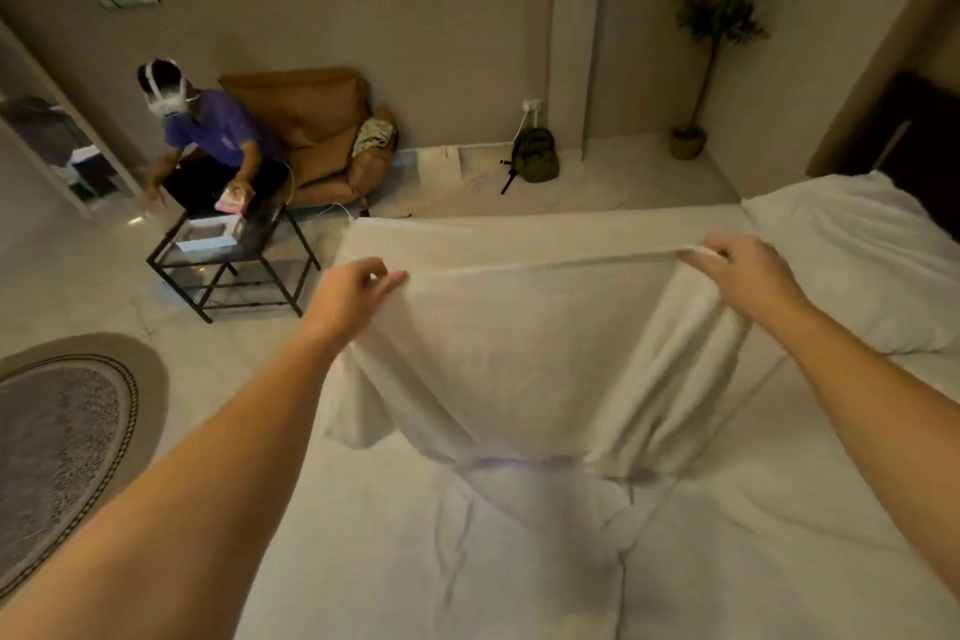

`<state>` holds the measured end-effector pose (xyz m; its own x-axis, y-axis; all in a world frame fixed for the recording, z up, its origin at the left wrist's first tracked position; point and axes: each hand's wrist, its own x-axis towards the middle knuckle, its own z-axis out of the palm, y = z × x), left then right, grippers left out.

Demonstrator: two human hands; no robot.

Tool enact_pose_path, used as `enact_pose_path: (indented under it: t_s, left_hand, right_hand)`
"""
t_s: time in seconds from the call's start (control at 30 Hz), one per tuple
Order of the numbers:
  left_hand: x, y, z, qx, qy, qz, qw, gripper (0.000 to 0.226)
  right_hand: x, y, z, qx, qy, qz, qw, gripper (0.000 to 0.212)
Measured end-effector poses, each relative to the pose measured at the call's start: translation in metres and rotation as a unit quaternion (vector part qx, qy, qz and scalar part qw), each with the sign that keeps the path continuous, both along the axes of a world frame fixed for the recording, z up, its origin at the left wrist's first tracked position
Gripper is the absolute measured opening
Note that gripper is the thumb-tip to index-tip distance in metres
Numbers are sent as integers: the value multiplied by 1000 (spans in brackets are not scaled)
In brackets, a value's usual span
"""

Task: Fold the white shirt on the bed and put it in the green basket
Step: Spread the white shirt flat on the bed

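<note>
Here, 2 bare hands over bed | left hand and right hand pinch white shirt, lifted, lower part resting on bed | green basket unseen | risk: uneven pinch, crooked fold

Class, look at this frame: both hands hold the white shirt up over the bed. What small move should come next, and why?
Probably lower the white cotton shirt flat onto the white bed. The left hand and right hand pinch its top edge, its lower part already touches the sheet, and it hangs unfolded, sagging. No green basket is in view.
</note>
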<state>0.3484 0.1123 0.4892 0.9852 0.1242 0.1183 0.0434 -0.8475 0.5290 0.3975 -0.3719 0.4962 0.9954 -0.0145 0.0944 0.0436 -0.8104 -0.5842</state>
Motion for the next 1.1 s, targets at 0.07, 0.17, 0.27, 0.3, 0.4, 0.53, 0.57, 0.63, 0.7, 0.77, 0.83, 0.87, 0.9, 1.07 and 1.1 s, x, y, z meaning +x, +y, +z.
enact_pose_path:
  t_s: [0.07, 0.17, 0.27, 0.3, 0.4, 0.53, 0.57, 0.63, 0.7, 0.77, 0.83, 0.87, 0.9, 1.07, 1.1]
  left_hand:
    - [27, 6, 81, -1, -128, 7, 992, 42]
    - [37, 13, 199, 26, -303, 24, 952, 42]
    - [20, 17, 281, 49, -396, 30, 917, 39]
    - [11, 19, 297, 62, -419, 28, 905, 38]
    - [-17, 27, 307, 85, -451, 22, 888, 35]
    - [-44, 48, 252, 106, -397, 19, 912, 35]
    - [-50, 53, 228, 114, -372, 18, 921, 34]
    - [-64, 61, 172, 132, -306, 9, 943, 30]
    - [-77, 73, 107, 143, -213, -13, 966, 33]
    - [-90, 82, 39, 157, -119, -33, 980, 47]
    - [-104, 85, -29, 177, -54, -48, 982, 59]
    - [-112, 85, -60, 183, -29, -53, 981, 59]
    - [-121, 84, -92, 188, -6, -55, 981, 57]
    - [-172, 74, -227, 215, 101, -60, 970, 54]
    - [-180, 71, -249, 220, 118, -59, 967, 53]
  right_hand:
    - [24, 0, 73, 42, -91, -35, 994, 42]
    - [40, -10, 173, 114, -220, -87, 965, 31]
    - [29, -20, 248, 174, -316, -114, 926, 20]
    - [23, -22, 264, 194, -330, -120, 916, 19]
    - [-4, -18, 279, 218, -346, -119, 905, 18]
    - [-34, -20, 233, 164, -257, -74, 950, 24]
    - [-38, -24, 211, 132, -220, -59, 965, 22]
    - [-45, -32, 159, 62, -131, -34, 989, 16]
    - [-54, -39, 99, -16, -38, -29, 999, 6]
    - [-64, -43, 39, -65, 36, -10, 997, 6]
    - [-75, -46, -19, -90, 93, 12, 991, 9]
    - [-81, -47, -48, -101, 120, 21, 987, 11]
    - [-89, -47, -76, -109, 147, 30, 983, 14]
    - [-138, -50, -196, -146, 250, 64, 955, 14]
    - [-147, -51, -215, -156, 265, 69, 949, 14]
